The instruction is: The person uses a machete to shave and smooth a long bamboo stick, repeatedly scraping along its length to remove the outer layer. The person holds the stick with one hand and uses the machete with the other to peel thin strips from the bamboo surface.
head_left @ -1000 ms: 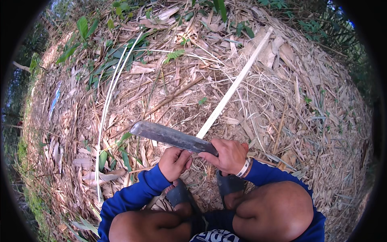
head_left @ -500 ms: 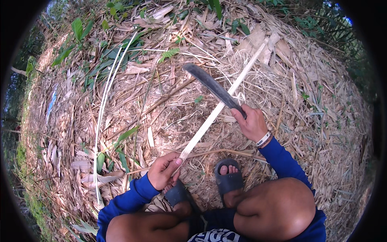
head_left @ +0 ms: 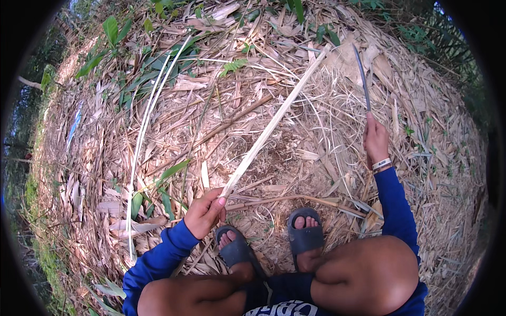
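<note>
My left hand (head_left: 205, 213) is closed round the near end of a long pale bamboo strip (head_left: 275, 120). The strip slants up and away to the right, its far end reaching toward the broad dry sheaths. Over on the right, my right hand (head_left: 376, 139) grips a machete (head_left: 362, 76) by its handle, which the fingers hide. The dark blade is seen nearly edge-on and points away from me. Blade and strip are apart.
Dry leaves and thin shavings (head_left: 337, 121) cover the ground. Two long pale strips (head_left: 145, 124) lie to the left, beside green leaves (head_left: 139, 84). My sandalled feet (head_left: 305, 231) are close below the strip. A brown stalk (head_left: 295, 198) lies just ahead of them.
My right hand has swung the machete off the strip, out to the right, and turned its blade to point away. The strip's far end has shifted left; my left hand still holds it.
</note>
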A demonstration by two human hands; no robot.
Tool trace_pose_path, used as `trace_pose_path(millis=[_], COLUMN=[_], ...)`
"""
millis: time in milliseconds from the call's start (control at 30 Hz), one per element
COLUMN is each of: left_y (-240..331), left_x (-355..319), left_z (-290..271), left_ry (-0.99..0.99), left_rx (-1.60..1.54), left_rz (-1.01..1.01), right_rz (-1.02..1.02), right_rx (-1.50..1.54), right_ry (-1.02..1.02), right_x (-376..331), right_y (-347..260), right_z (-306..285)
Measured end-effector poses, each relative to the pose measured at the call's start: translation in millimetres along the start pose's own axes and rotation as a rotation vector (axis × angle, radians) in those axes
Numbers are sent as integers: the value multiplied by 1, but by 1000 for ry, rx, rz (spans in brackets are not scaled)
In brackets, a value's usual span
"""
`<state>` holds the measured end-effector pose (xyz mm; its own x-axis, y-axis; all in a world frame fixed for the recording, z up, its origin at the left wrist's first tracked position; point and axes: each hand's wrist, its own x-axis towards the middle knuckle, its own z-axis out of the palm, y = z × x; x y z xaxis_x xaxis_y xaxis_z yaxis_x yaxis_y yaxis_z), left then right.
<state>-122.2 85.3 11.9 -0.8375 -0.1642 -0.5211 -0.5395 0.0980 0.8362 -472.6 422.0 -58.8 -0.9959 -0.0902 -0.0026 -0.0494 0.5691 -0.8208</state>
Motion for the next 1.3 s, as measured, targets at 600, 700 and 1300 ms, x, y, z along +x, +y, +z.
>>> trace_pose_path(millis=[600, 700, 1300], left_y=[29, 27, -18], left_x=[16, 7, -46], left_z=[56, 52, -4], left_ry=[-13, -54, -131], left_rx=[209, 211, -1], left_rz=[272, 224, -100], right_rz=[-497, -391, 275], right_rx=[-170, -179, -38], right_ry=[-490, -477, 167], right_x=[-148, -126, 62], right_y=[-111, -99, 58], right_z=[61, 51, -59])
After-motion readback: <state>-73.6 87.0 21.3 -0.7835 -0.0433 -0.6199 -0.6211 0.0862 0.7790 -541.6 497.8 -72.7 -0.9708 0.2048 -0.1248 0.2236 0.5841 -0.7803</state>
